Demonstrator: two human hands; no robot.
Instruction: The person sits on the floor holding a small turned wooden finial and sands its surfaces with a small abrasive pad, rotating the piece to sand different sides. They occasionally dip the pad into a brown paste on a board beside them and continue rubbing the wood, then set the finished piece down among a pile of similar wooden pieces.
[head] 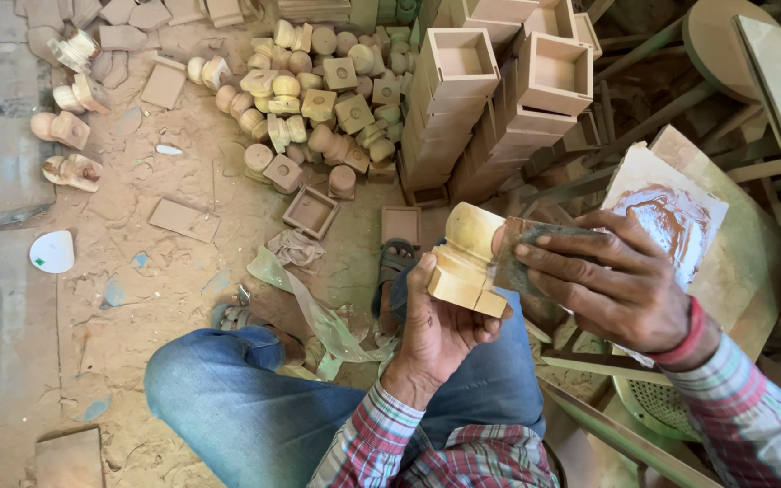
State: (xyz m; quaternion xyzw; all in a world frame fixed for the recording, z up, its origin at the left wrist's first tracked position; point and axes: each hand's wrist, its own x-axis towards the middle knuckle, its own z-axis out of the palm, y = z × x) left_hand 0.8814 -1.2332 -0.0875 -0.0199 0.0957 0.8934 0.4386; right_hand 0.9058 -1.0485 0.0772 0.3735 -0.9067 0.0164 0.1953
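Observation:
My left hand (pixel 434 333) grips a pale turned wooden piece (pixel 465 258) with a square base and rounded top, held above my knees. My right hand (pixel 609 280) presses a dark folded sheet of sandpaper (pixel 524 258) against the right side of that piece. Both sleeves are plaid, and a red band circles my right wrist. My legs in blue jeans (pixel 237 398) are bent below the hands.
A heap of similar turned wooden pieces (pixel 318 99) lies on the dusty floor ahead. Stacked open wooden boxes (pixel 490 99) stand beside it. A board smeared with brown paste (pixel 671 203) leans at the right. Flat wooden squares, scraps and a sandal (pixel 395 262) lie around.

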